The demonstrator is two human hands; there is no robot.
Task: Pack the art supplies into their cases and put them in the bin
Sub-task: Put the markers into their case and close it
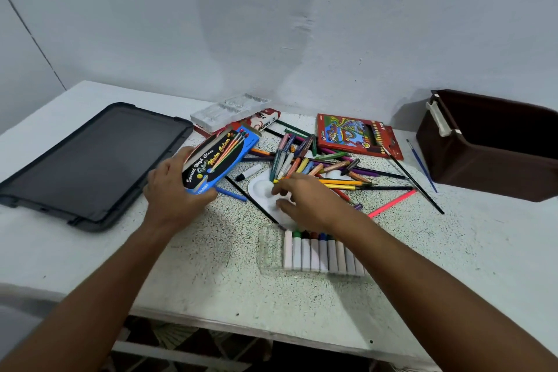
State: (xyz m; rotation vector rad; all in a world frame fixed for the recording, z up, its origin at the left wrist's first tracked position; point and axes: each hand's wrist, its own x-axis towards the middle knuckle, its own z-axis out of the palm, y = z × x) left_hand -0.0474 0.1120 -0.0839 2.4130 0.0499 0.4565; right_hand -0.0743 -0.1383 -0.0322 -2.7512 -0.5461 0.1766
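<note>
Left hand (172, 193) fingers clamp the blue box (222, 157); right hand (305, 201) fingers spread over the palette (262, 190).

**Hands among scattered art supplies**

Left hand (172, 190) gripping a blue watercolour box (220, 158), tilted above the table (211, 266). Right hand (305, 199) reaching onto a white palette (262, 190), fingers loosely curled. Beyond: loose crayons (302, 160), red pencil box (356, 136). Brown bin (489, 145) far right, dark lid (96, 163) left, row of markers (320, 251) nearest.

Head view looks down, close over table (90, 266).
</note>
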